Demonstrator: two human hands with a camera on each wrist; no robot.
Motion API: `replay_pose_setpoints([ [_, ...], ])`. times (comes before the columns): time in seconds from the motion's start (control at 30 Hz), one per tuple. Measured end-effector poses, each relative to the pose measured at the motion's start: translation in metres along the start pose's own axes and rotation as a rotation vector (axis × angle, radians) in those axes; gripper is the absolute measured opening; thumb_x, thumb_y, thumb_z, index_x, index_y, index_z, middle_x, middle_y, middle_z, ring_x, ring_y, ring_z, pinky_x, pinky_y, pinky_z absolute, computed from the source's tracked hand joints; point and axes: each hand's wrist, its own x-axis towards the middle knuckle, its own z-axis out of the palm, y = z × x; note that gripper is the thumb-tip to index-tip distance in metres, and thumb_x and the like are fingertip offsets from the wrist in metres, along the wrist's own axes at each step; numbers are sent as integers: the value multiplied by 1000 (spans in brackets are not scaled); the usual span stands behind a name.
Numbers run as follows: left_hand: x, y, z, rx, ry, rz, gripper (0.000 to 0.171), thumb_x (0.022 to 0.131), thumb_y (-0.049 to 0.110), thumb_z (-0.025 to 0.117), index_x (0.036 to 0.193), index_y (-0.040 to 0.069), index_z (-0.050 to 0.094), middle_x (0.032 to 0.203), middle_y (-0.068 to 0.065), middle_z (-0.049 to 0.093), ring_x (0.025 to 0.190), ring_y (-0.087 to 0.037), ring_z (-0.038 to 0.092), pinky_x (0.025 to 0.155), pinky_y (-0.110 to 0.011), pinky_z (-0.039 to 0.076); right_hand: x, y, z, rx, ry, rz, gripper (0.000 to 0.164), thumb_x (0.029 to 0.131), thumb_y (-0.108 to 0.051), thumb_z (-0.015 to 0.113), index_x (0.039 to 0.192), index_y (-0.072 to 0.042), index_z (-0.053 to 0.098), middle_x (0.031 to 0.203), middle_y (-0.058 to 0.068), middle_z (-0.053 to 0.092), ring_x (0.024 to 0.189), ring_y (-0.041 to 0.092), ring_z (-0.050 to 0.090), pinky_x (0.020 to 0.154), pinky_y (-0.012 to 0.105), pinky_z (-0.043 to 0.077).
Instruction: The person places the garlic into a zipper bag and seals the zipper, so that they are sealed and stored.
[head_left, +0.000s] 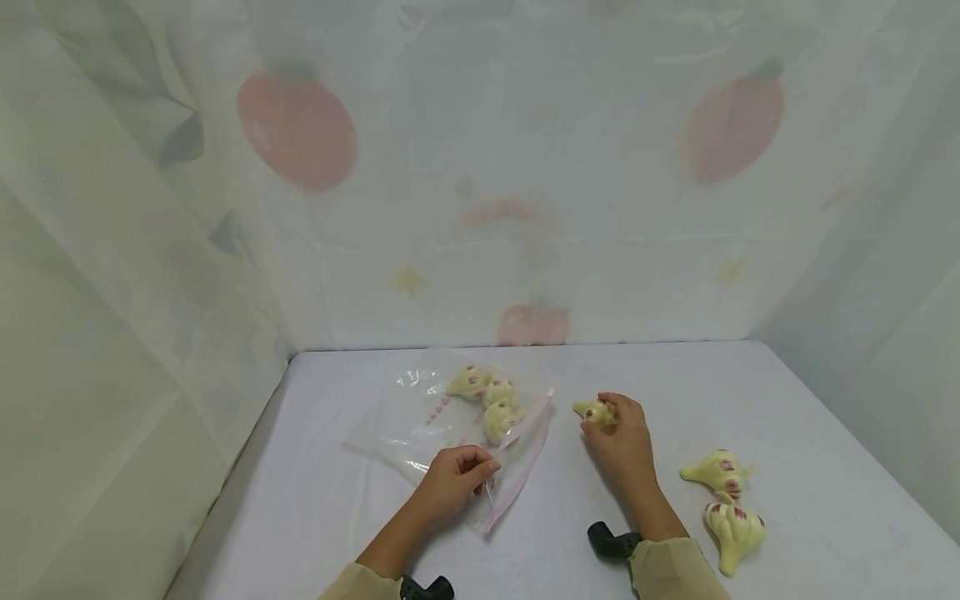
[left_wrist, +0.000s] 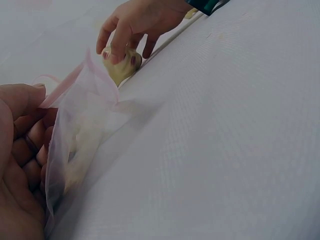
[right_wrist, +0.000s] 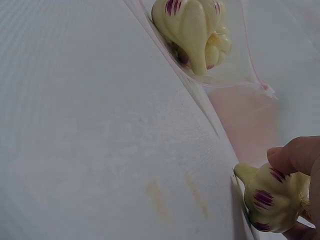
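Observation:
My left hand (head_left: 454, 482) pinches the pink-edged mouth of a clear zip bag (head_left: 397, 425) that lies on the table. In the left wrist view the bag's opening (left_wrist: 102, 80) stands parted beside the thumb. Several garlic bulbs (head_left: 498, 408) with purple marks are inside the bag. To the right of the bag, my right hand (head_left: 626, 437) holds another garlic bulb (right_wrist: 272, 197) between thumb and fingers, its stem pointing left toward the bag mouth. That bulb is low over the table.
Two more garlic bulbs (head_left: 720, 475) lie on the white table (head_left: 555, 558) to the right of my right forearm. A pale curtain (head_left: 450, 167) with printed fruit hangs behind the table and along both sides.

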Motion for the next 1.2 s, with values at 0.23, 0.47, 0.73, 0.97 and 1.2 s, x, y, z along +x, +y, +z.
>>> replay_pose_setpoints([
  [0.23,1,-1,0,-3,-1,-3,24,92,26,70,82,4,68,65,-17,57,57,-8,50,52,-18,40,-1,-1,0,-8,21,-54,42,82,-11,76,122,-6,64,133,18,55,125,37,52,100,53,43],
  [0.47,1,-1,0,3,-4,-7,25,92,27,69,82,4,69,64,-16,58,57,-7,50,52,-18,41,0,-3,-3,-10,-13,-17,35,85,-11,74,119,-6,68,137,21,53,128,42,49,103,56,42],
  [0.73,0,1,1,-29,8,-6,20,93,22,68,84,4,69,67,-21,59,57,-9,50,52,-19,40,0,-4,-3,-2,-5,-25,35,83,-9,75,117,-5,68,136,22,54,127,42,49,101,55,43],
  [0.97,-1,1,0,-15,8,-15,22,93,25,69,84,4,69,66,-18,59,57,-8,51,53,-18,40,0,-6,-5,44,-23,91,39,85,-11,68,124,-10,63,133,15,54,115,30,53,91,42,45],
  [1.2,0,1,1,-16,9,-10,24,93,25,69,83,4,69,65,-17,58,57,-8,51,52,-18,40,0,-14,-9,248,-105,156,35,84,-5,64,118,-10,63,115,13,59,93,17,52,68,21,49],
])
